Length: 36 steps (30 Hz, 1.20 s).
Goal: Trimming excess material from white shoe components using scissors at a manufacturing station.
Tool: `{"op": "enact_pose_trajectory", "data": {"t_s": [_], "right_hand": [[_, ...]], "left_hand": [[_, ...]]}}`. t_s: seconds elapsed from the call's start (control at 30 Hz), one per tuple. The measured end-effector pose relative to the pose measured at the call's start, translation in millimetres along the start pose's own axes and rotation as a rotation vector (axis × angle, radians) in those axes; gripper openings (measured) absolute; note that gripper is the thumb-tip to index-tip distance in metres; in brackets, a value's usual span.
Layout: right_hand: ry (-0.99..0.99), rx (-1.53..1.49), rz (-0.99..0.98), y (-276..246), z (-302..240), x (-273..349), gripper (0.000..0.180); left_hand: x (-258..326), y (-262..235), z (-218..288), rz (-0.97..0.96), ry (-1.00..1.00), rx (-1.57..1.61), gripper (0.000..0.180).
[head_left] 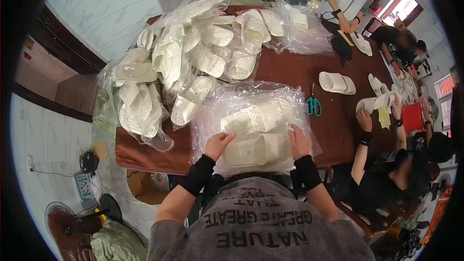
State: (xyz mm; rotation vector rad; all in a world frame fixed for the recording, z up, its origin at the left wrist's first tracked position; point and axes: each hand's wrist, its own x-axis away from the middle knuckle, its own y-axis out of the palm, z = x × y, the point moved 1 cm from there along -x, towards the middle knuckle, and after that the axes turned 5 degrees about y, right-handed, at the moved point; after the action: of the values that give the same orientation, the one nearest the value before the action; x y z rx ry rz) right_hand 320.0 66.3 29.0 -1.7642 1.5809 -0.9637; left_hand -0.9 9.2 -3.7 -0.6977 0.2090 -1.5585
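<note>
A pair of cream slide slippers lies in front of me on a stack of clear plastic bags (208, 111). The far slipper (258, 117) and the near slipper (256, 151) lie side by side, with clear film about them. My left hand (218, 146) is at the left end of the pair, its thumb and fingers closed together on the film. My right hand (298, 142) rests at the right end, fingers stretched along the slippers' edge. Black bands cover both wrists.
Many bagged slippers (208, 58) are heaped on the table's far left. Teal scissors (313, 106) and a loose slipper (337, 82) lie on the brown tabletop (285, 70). Co-workers handle slippers along the right side. A cardboard box (145, 187) stands below the table's left edge.
</note>
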Motion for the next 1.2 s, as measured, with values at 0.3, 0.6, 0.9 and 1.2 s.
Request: {"op": "enact_pose_trajectory", "data": {"t_s": [0.3,0.6,0.9,1.2], "right_hand": [[0.094,-0.609,0.071,-16.2,48.4,-8.7,0.025],[-0.276,0.152,0.299,-5.0,27.4,-38.9,0.047],[-0.232,0.287,0.133,37.1,50.1,-43.9,0.065],[-0.203,0.237,0.097,41.5,52.8,-48.0,0.056]], "left_hand": [[6.0,-38.7,43.7,0.078,0.091,1.319,0.019],[-7.9,-0.8,36.2,-0.241,0.878,-0.519,0.054],[-60.1,81.5,64.4,-0.285,0.798,-0.677,0.053],[-35.7,47.6,19.8,-0.098,0.732,-0.637,0.038]]}}
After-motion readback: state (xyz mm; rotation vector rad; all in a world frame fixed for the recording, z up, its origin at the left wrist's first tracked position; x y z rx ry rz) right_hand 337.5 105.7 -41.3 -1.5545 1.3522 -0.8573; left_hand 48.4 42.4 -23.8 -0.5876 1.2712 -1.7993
